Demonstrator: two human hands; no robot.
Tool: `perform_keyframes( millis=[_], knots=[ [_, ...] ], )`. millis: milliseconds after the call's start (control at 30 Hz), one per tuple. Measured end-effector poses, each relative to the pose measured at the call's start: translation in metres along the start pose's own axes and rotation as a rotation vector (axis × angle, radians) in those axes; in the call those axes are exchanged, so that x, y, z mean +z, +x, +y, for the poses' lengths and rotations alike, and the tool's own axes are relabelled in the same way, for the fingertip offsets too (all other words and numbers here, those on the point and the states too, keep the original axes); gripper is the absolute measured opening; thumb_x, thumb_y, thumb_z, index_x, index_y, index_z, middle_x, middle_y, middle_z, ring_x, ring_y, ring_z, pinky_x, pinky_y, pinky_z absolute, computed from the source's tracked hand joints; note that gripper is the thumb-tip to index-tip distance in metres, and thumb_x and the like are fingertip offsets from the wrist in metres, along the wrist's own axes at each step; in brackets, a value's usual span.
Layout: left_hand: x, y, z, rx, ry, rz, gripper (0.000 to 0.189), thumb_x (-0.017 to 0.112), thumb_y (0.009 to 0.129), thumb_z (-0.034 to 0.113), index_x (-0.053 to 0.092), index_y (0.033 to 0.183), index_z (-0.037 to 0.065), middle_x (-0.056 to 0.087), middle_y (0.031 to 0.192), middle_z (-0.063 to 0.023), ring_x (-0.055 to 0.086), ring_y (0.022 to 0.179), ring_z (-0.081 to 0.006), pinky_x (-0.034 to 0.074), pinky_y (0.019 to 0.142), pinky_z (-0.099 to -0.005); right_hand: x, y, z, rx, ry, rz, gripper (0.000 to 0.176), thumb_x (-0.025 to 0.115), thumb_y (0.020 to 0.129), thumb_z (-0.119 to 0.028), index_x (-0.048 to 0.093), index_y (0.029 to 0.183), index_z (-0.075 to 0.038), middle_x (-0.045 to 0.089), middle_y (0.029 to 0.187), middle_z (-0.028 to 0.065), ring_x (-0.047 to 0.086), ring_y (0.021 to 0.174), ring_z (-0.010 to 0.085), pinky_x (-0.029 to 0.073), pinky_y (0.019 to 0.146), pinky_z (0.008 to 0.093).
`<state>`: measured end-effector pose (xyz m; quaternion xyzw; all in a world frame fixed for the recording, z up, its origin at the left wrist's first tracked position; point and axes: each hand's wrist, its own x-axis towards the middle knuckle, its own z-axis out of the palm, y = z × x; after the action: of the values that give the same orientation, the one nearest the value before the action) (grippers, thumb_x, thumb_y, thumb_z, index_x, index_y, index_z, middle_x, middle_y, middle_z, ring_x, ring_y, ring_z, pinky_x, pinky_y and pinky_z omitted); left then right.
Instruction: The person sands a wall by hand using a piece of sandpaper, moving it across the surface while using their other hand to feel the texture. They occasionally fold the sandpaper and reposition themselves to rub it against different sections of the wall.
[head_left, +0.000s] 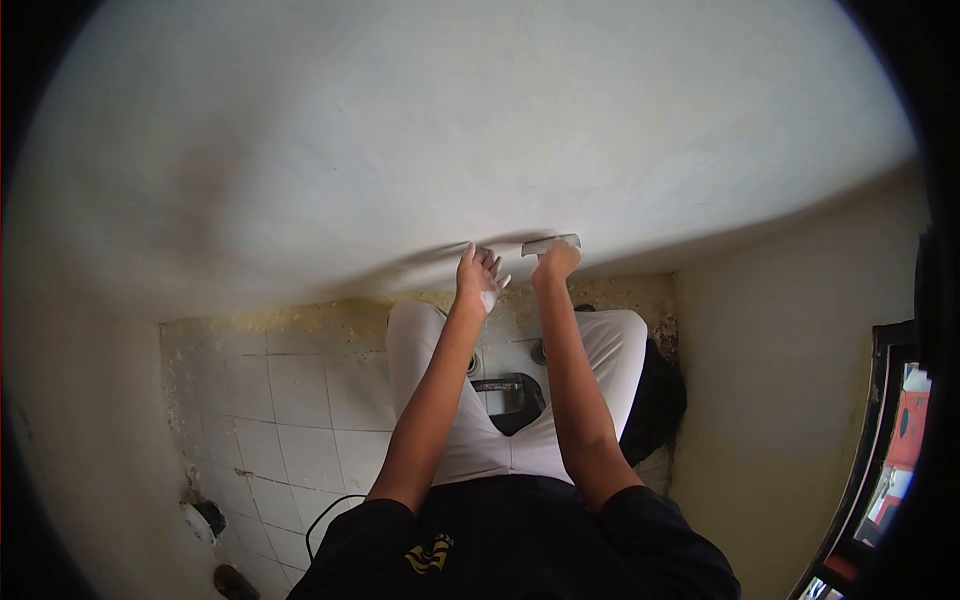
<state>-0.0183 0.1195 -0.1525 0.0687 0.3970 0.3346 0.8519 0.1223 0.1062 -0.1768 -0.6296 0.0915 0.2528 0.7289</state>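
The right hand (556,264) was closed around a flat grey piece (550,243) at the pale wall (480,130). The piece's long axis ran left to right, roughly level, its free end pointing left toward the left hand (481,279). That hand was open, fingers loosely curled, holding nothing visible, white residue on its palm; wall contact could not be told.
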Motion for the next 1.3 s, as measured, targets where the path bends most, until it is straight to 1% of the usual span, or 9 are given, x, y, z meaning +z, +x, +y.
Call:
perform_keyframes(
  millis=[133, 300, 600, 667, 800, 900, 1067, 1133, 1300],
  knots=[
    [0.004, -0.012, 0.007, 0.006, 0.009, -0.017, 0.082, 0.042, 0.094, 0.06, 0.016, 0.155, 0.012, 0.02, 0.162, -0.0016, 0.019, 0.148, -0.0195, 0.016, 0.114, -0.0517, 0.002, 0.005, -0.016, -0.043, -0.197, -0.085, 0.024, 0.043, 0.084, 0.001, 0.054, 0.103, 0.009, 0.06, 0.096, 0.018, 0.058, 0.084, 0.0268, 0.049, 0.07, 0.0432],
    [0.007, -0.033, 0.025, 0.076, -0.175, -0.174, 0.079, 0.042, 0.095, 0.055, 0.017, 0.155, 0.01, 0.02, 0.162, -0.006, 0.021, 0.147, -0.0222, 0.022, 0.114, -0.0463, 0.013, -0.03, -0.085, 0.421, 0.319, -0.254, 0.036, 0.033, 0.088, 0.009, 0.04, 0.122, 0.016, 0.044, 0.128, 0.0293, 0.05, 0.119, 0.0481, 0.043, 0.103, 0.0641],
    [-0.004, -0.026, 0.027, 0.102, -0.279, -0.035, 0.067, 0.044, 0.094, 0.055, 0.035, 0.147, 0.016, 0.042, 0.146, -0.003, 0.029, 0.142, -0.0216, 0.015, 0.114, -0.0509, 0.021, -0.043, -0.096, 0.25, 0.147, -0.454, 0.038, 0.033, 0.084, 0.011, 0.039, 0.12, 0.021, 0.045, 0.128, 0.0328, 0.05, 0.119, 0.051, 0.043, 0.102, 0.0652],
    [-0.006, -0.024, 0.03, 0.114, -0.333, -0.007, 0.049, 0.046, 0.095, 0.049, 0.048, 0.127, 0.012, 0.053, 0.121, -0.0044, 0.047, 0.119, -0.0225, 0.03, 0.105, -0.0519, 0.023, -0.034, -0.085, 0.228, 0.099, -0.47, 0.039, 0.035, 0.083, 0.011, 0.039, 0.12, 0.022, 0.045, 0.126, 0.0326, 0.052, 0.115, 0.0516, 0.046, 0.098, 0.0672],
    [0.005, -0.042, 0.035, 0.137, -0.29, -0.031, 0.07, 0.042, 0.096, 0.049, 0.023, 0.154, 0.013, 0.026, 0.158, -0.0087, 0.025, 0.145, -0.0264, 0.019, 0.115, -0.0536, 0.026, -0.024, -0.073, 0.176, -0.033, -0.47, 0.039, 0.035, 0.083, 0.008, 0.038, 0.12, 0.023, 0.046, 0.125, 0.0324, 0.052, 0.116, 0.0509, 0.047, 0.098, 0.0658],
    [-0.005, -0.052, 0.046, 0.188, -0.303, -0.162, 0.075, 0.04, 0.097, 0.049, 0.009, 0.157, 0.016, 0.007, 0.164, -0.0079, 0.01, 0.151, -0.0257, 0.013, 0.118, -0.0533, 0.027, -0.019, -0.068, 0.194, -0.056, -0.48, 0.04, 0.034, 0.084, 0.008, 0.037, 0.121, 0.022, 0.046, 0.126, 0.0325, 0.051, 0.117, 0.0497, 0.047, 0.099, 0.0642],
    [-0.003, -0.08, 0.064, 0.248, -0.309, -0.15, 0.071, 0.04, 0.098, 0.047, 0.014, 0.156, 0.017, 0.013, 0.163, -0.0056, 0.014, 0.15, -0.0246, 0.014, 0.118, -0.0523, 0.021, -0.028, -0.092, 0.285, 0.009, -0.678, 0.042, 0.031, 0.084, 0.01, 0.035, 0.123, 0.023, 0.044, 0.129, 0.0341, 0.049, 0.12, 0.0495, 0.045, 0.102, 0.0634],
    [-0.009, -0.087, 0.069, 0.291, -0.283, -0.163, 0.069, 0.04, 0.098, 0.046, 0.015, 0.156, 0.017, 0.015, 0.163, -0.0037, 0.016, 0.15, -0.0242, 0.014, 0.118, -0.0514, 0.014, -0.05, -0.109, 0.337, 0.151, -0.536, 0.047, 0.029, 0.082, 0.011, 0.035, 0.127, 0.021, 0.04, 0.135, 0.0334, 0.041, 0.129, 0.0511, 0.035, 0.108, 0.0663],
    [-0.022, -0.087, 0.07, 0.301, -0.264, -0.166, 0.072, 0.042, 0.096, 0.049, 0.015, 0.157, 0.021, 0.012, 0.164, -0.0011, 0.013, 0.15, -0.0212, 0.008, 0.119, -0.0491, 0.009, -0.009, -0.066, 0.343, 0.113, -0.437, 0.047, 0.03, 0.083, 0.009, 0.036, 0.129, 0.018, 0.041, 0.136, 0.0319, 0.04, 0.129, 0.0516, 0.036, 0.107, 0.0676]
  ],
)
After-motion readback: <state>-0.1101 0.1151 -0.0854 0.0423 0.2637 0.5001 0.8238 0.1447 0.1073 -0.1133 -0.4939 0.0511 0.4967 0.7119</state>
